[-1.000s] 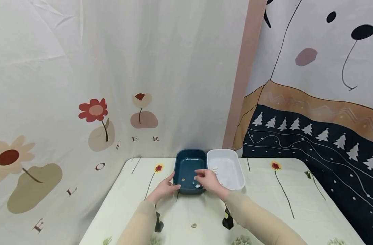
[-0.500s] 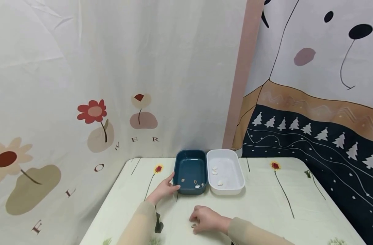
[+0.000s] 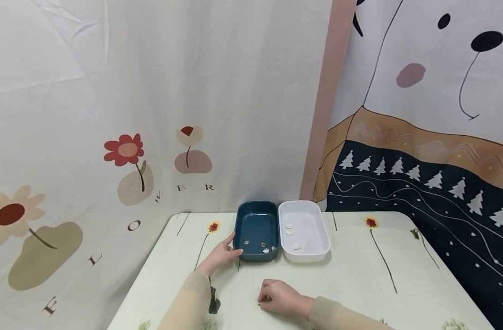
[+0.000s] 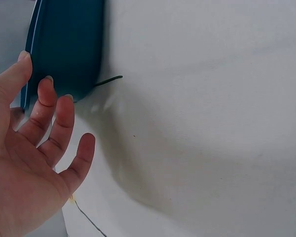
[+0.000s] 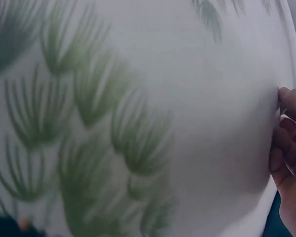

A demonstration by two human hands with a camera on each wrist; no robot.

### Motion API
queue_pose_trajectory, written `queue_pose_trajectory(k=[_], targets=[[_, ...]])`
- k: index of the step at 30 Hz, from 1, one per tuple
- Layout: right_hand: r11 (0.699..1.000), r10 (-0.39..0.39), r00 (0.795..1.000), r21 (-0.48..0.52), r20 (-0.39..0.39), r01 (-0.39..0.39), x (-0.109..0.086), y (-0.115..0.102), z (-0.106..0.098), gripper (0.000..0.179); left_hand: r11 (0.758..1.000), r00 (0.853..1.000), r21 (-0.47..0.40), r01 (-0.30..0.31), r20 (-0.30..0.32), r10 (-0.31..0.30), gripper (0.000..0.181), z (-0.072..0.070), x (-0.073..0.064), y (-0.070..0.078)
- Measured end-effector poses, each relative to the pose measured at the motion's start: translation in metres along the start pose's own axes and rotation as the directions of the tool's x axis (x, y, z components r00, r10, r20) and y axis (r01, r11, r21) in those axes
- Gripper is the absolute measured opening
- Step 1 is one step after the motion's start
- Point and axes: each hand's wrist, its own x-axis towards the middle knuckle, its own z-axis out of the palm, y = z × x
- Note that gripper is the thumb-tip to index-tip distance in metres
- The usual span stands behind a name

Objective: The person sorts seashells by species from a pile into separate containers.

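Note:
A dark blue rectangular dish [image 3: 257, 224] stands at the back of the table, with a few small shells [image 3: 266, 250] near its front end. My left hand [image 3: 219, 256] holds the dish's front left corner between thumb and index finger. In the left wrist view, the other fingers [image 4: 64, 128] hang loose beside the dish's outer wall. My right hand [image 3: 281, 297] is down on the cloth in front of the dishes, thumb and fingertips pinching a small shell, mostly hidden by the fingers. The right wrist view shows the right hand's fingers [image 5: 281, 153] curled at the right edge.
A white rectangular dish [image 3: 311, 231] sits against the blue one's right side, with several pale shells [image 3: 290, 232] inside. A patterned cloth covers the table [image 3: 350, 279]. Hanging printed curtains [image 3: 251, 101] close off the back and left.
My right hand has come out of the blue dish toward the front of the table and taken hold of the small shell lying there. The left hand stays at the dish's corner.

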Motion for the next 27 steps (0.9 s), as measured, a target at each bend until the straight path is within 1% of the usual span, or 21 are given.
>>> queue_pose_trajectory(k=[2,4,5,7,10,11,13,16,17,19,21,22,24,25,27], targets=[[1.000,0.012,1.000,0.006,-0.009,-0.012,0.002,0.002,-0.003,0.006,1.000,1.000,-0.003,-0.004,0.001,0.004,0.080,0.001,0.000,0.000],[0.999,0.038,0.999,0.033,-0.035,-0.037,0.008,0.004,-0.012,0.005,1.000,1.000,-0.006,-0.011,0.004,0.011,0.080,0.001,0.001,-0.001],[0.997,0.054,0.997,0.050,-0.060,-0.051,0.012,0.005,-0.018,0.005,1.000,1.000,-0.008,-0.013,0.007,0.013,0.080,0.001,0.001,-0.001],[0.995,0.070,0.988,0.073,-0.137,-0.060,0.023,0.005,-0.033,0.005,1.000,1.000,-0.011,-0.018,0.012,0.018,0.080,0.001,0.001,0.001],[0.995,0.090,0.962,0.075,-0.259,-0.073,0.042,0.002,-0.060,0.008,1.000,0.999,-0.002,-0.027,0.016,0.027,0.081,-0.001,0.001,0.003],[0.993,0.110,0.950,0.073,-0.291,-0.093,0.048,0.000,-0.069,0.011,1.000,0.999,0.003,-0.031,0.018,0.031,0.081,-0.001,0.001,0.004],[0.985,0.166,0.931,0.094,-0.324,-0.143,0.057,-0.002,-0.085,0.019,0.999,0.999,0.022,-0.047,0.027,0.046,0.081,-0.002,0.001,0.005],[0.960,0.276,0.901,0.144,-0.334,-0.241,0.064,0.000,-0.099,0.032,0.997,0.998,0.040,-0.059,0.034,0.057,0.080,-0.002,0.000,0.007],[0.948,0.313,0.889,0.164,-0.335,-0.272,0.064,0.002,-0.102,0.035,0.997,0.998,0.049,-0.061,0.034,0.060,0.080,-0.002,0.000,0.008],[0.935,0.352,0.870,0.182,-0.346,-0.305,0.061,0.009,-0.107,0.036,0.996,0.998,0.065,-0.061,0.019,0.060,0.077,-0.004,0.000,0.010],[0.927,0.372,0.854,0.185,-0.364,-0.326,0.056,0.016,-0.114,0.035,0.994,0.998,0.094,-0.064,-0.004,0.064,0.074,-0.009,0.000,0.013],[0.927,0.373,0.848,0.177,-0.377,-0.330,0.052,0.021,-0.119,0.035,0.992,0.998,0.110,-0.059,-0.022,0.062,0.072,-0.013,0.000,0.016],[0.930,0.367,0.837,0.151,-0.406,-0.334,0.043,0.032,-0.130,0.036,0.985,0.994,0.161,-0.068,-0.069,0.080,0.068,-0.023,0.001,0.021],[0.932,0.361,0.832,0.136,-0.420,-0.336,0.038,0.038,-0.136,0.037,0.979,0.992,0.193,-0.069,-0.095,0.089,0.066,-0.029,0.001,0.024],[0.934,0.348,0.826,0.092,-0.443,-0.344,0.026,0.052,-0.150,0.043,0.962,0.981,0.261,-0.083,-0.151,0.125,0.064,-0.042,0.001,0.029]])
